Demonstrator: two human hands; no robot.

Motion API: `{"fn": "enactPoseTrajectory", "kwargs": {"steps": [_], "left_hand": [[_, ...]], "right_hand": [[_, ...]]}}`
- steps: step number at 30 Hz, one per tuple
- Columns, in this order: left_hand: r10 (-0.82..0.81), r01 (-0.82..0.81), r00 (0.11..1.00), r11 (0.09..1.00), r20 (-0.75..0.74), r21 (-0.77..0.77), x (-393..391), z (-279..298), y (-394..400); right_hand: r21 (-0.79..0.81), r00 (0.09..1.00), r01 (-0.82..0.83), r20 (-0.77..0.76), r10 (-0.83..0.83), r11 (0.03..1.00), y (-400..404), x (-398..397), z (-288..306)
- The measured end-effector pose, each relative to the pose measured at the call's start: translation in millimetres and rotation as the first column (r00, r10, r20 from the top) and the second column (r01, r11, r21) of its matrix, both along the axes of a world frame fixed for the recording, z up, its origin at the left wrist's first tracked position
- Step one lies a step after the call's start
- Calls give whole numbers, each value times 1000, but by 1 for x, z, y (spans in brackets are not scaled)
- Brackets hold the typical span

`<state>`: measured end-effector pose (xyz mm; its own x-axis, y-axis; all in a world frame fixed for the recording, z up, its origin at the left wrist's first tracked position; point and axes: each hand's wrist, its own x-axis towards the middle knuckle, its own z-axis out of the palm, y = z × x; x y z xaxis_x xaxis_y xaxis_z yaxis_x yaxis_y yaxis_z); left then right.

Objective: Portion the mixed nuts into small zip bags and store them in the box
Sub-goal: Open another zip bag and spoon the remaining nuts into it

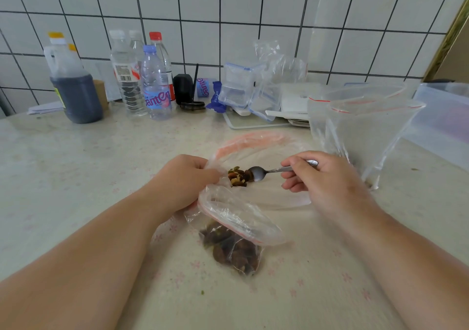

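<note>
r hand (320,175) w/ spoon (264,171) at nuts (238,176), l hand (189,177) on bag (264,149)

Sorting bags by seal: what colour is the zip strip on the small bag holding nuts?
Red, on the small bag; the head view shows it.

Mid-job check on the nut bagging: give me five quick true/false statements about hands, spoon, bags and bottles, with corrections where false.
1. The right hand holds the spoon. True.
2. The spoon bowl is heaped with nuts. False: it looks empty, beside a small pile of nuts in the large bag.
3. The left hand grips the large bag's edge. True.
4. The small bag near the person is empty. False: it holds nuts.
5. The dark jug stands right of the water bottles. False: it stands to their left.
</note>
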<state>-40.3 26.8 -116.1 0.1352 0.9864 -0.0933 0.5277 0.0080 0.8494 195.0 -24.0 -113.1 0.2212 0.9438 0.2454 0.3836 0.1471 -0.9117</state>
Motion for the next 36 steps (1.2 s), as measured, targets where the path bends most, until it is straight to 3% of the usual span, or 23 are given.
{"fn": "enactPoseTrajectory", "kwargs": {"steps": [6, 16, 20, 30, 36], "left_hand": [[1, -1, 1000, 1000, -8, 10, 0, 0, 0], [-4, 4, 1000, 1000, -8, -13, 1, 0, 1], [-1, 1, 1000, 1000, -11, -12, -1, -2, 2], [-37, 36, 999, 999, -18, -22, 1, -2, 2], [-39, 39, 999, 999, 7, -19, 0, -2, 1]], "right_hand": [[-49, 978, 68, -193, -76, 996, 2, 1, 3], [51, 994, 15, -112, -10, 999, 0, -5, 1], [-5, 989, -7, -149, 6, 1000, 1, -2, 1], [-158, 906, -93, -422, 18, 983, 8, -17, -11], [-203, 801, -43, -593, -87, 978, 7, -11, -2]]}}
